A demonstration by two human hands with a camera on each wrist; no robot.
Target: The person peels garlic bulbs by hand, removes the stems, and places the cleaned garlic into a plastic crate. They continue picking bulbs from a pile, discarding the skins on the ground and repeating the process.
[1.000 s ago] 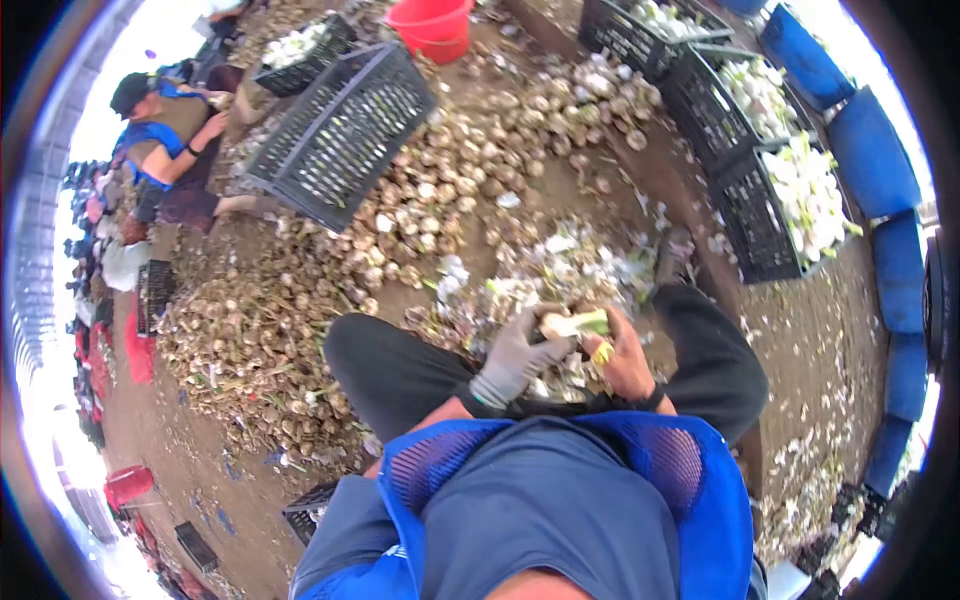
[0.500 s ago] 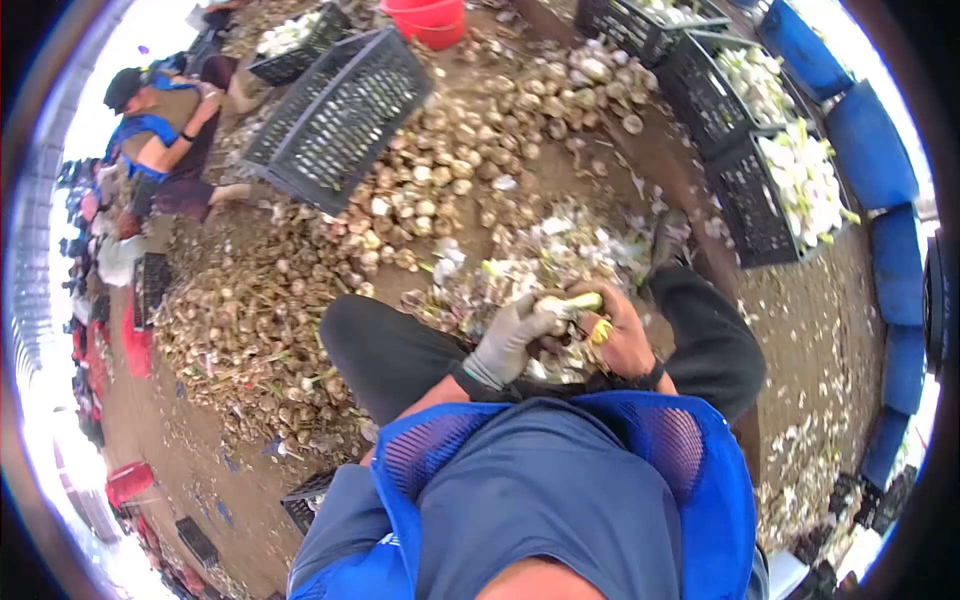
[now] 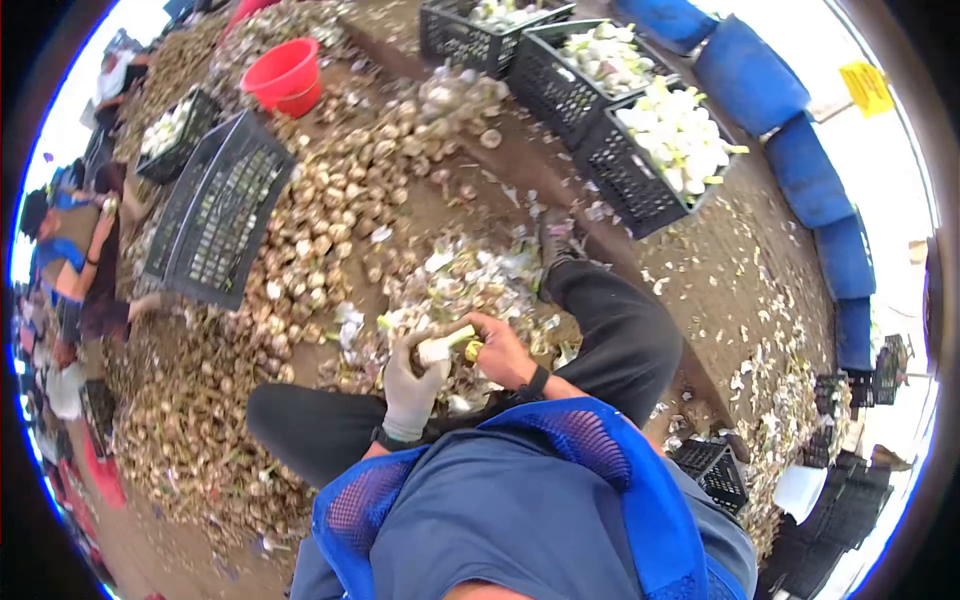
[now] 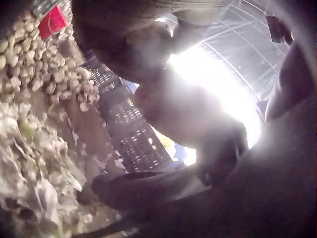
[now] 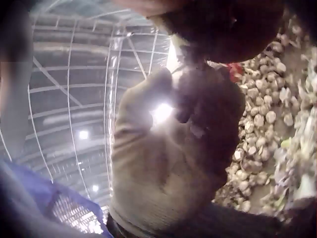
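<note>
The gloved left hand [image 3: 408,392] grips a pale garlic bulb [image 3: 433,351] above the person's lap, its fingers curled about the bulb. From the bulb a green-white stem points up to the right, toward the bare right hand [image 3: 505,357]. That hand's curled fingers and thumb pinch the garlic at its stem, and a yellow wrap [image 3: 473,351] shows on the thumb. In the right wrist view the grey glove [image 5: 158,163] fills the middle. Both wrist views are dark around the fingers. Below the hands lies a heap of loose garlic skins [image 3: 455,285].
Unpeeled garlic [image 3: 330,200] covers the ground ahead and to the left. A tilted black crate [image 3: 225,215] and a red bucket [image 3: 285,78] stand front left. Black crates of white garlic [image 3: 680,140] line the right, before blue barrels [image 3: 750,75]. Another person [image 3: 75,245] sits at left.
The head view has turned right, so the surroundings shift left in it. Both hands still hold garlic together; the bulb now shows whiter between the fingers, with its stem toward the right hand.
</note>
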